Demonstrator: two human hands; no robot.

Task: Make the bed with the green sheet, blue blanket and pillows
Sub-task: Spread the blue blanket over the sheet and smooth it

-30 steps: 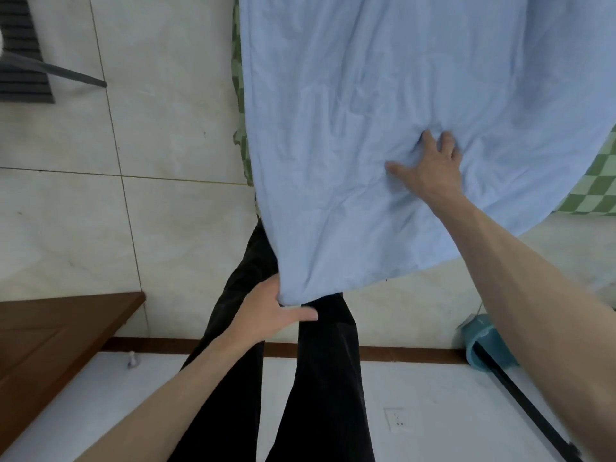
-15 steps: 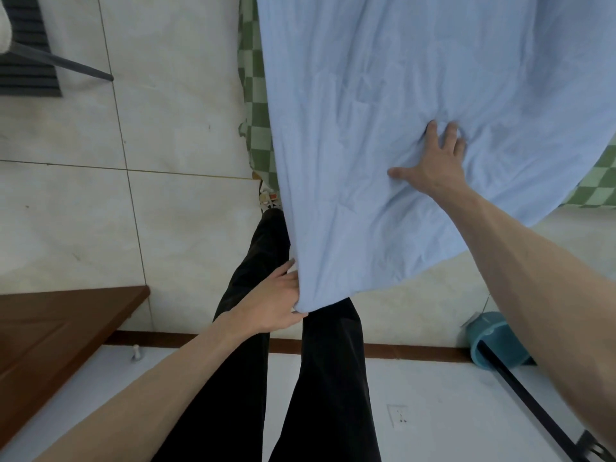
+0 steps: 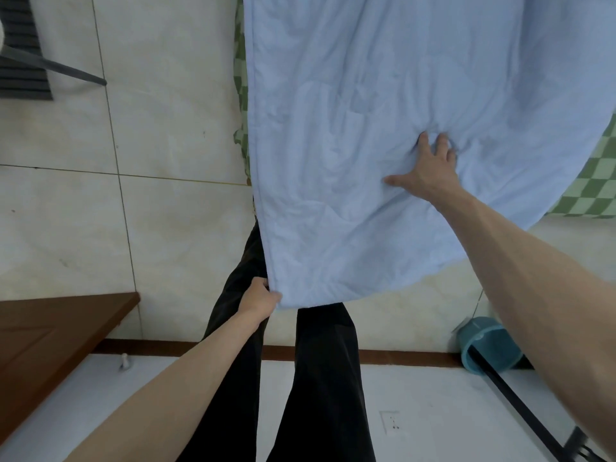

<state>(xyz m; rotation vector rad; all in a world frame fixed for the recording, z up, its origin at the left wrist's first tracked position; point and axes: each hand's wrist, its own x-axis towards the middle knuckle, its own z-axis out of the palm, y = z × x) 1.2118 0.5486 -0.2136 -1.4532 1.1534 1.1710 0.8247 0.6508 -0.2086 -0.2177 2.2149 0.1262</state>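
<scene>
The light blue blanket (image 3: 383,128) fills the upper middle and right of the head view and hangs over the bed's edge toward my legs. My left hand (image 3: 258,300) is closed on its lower left corner. My right hand (image 3: 425,171) lies on the blanket farther up, its fingertips dug into a bunch of the fabric. The green checked sheet (image 3: 596,188) shows beneath the blanket at the right, and a thin strip of the sheet (image 3: 240,75) runs along the blanket's left edge. No pillows are in view.
Pale floor tiles (image 3: 150,228) lie to the left. A brown wooden door (image 3: 50,345) is at lower left. A blue bucket (image 3: 486,348) with a black pole stands at lower right, by the white wall with its brown skirting. My black trousers (image 3: 316,378) are below the blanket.
The blanket's left edge has shifted to the right and its corner hangs lower. My left hand has tightened from a loose hold to a fist on the corner. My right hand's fingers have dug deeper into the fabric.
</scene>
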